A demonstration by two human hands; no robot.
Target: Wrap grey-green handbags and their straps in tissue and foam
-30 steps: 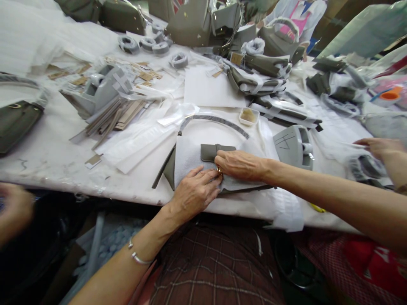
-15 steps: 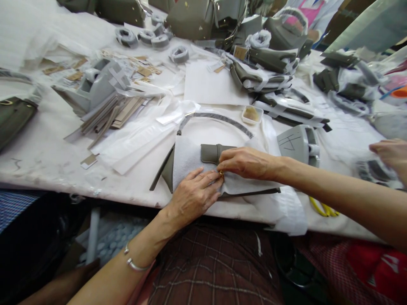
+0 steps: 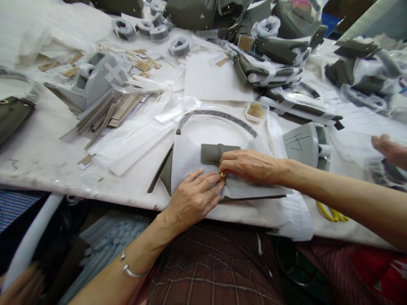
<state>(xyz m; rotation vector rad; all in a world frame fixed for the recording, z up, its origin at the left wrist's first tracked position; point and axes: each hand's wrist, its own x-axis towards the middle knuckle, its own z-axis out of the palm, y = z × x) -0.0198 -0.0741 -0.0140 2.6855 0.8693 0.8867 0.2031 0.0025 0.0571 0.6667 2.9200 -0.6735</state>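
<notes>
A dark olive handbag (image 3: 165, 179) lies at the table's front edge, its front covered by pale grey cloth-like sheeting (image 3: 184, 159). Its wrapped handle (image 3: 219, 114) arches away behind it. A short olive strap tab (image 3: 210, 153) rests across the middle of the sheeting. My left hand (image 3: 195, 195) lies flat on the sheeting, fingers stretched toward a small gold-coloured metal fitting (image 3: 221, 174). Over that fitting, the bent fingers of my right hand (image 3: 251, 166) are pinched together against it. They cover the lower end of the strap and part of the fitting.
A small clear tub (image 3: 256, 112) stands behind the bag, with a grey tape dispenser (image 3: 305, 146) to the right. Yellow-handled scissors or pliers (image 3: 332, 212) lie at the front edge. Card strips (image 3: 124, 111) and another dispenser (image 3: 101, 74) are at left; wrapped bags (image 3: 270, 70) fill the back right.
My hands stay at the gold fitting with little visible movement. The view has shifted slightly. At lower left, another person's hand and a white tube have moved leftward.
</notes>
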